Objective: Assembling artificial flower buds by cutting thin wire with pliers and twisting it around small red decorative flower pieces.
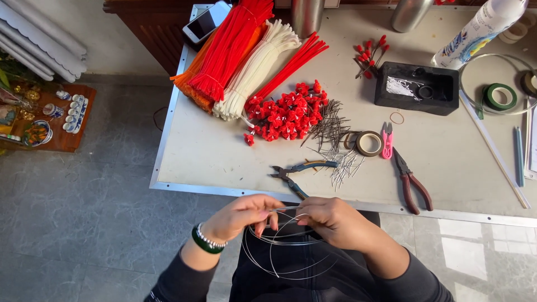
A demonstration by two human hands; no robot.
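We hold the coiled wire between us: our left hand and right hand both pinch its top, loops hanging below, near the table edge.

Grey tiled floor, glossy, sunlit patch right; pale metal-edged table; low wooden stand left; possibly radiator top-left.

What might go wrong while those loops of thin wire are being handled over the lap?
The wire coil sits loose between the left hand and right hand, off the table; its loops might spring apart or tangle. A free wire end could poke a finger. The blue-handled pliers lie near the table edge, so a sleeve might knock them down.
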